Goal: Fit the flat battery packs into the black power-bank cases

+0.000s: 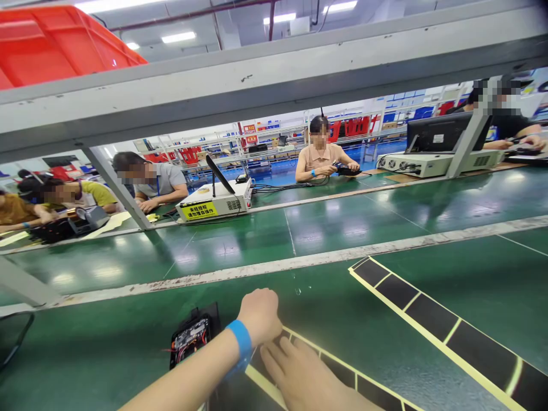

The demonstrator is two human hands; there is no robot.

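My left hand (pixel 259 317), with a blue wristband (pixel 242 342), is curled at the near end of a black-and-yellow strip (pixel 325 365), and its fingers are hidden. My right hand (pixel 302 371) lies under that wrist, with its slightly spread fingers resting on the strip. Just left of my hands stands a black electronic unit (pixel 191 337) with an exposed circuit board and thin wires. A second, longer black-and-yellow strip (pixel 432 319) lies on the green mat to the right, apart from my hands.
A grey metal shelf beam (pixel 257 85) crosses above the green bench mat (pixel 363 274), with a red crate (pixel 55 48) on top at the left. Beyond it, several co-workers (pixel 321 154) sit at facing benches with white equipment boxes (pixel 214 200) and a monitor (pixel 439 132).
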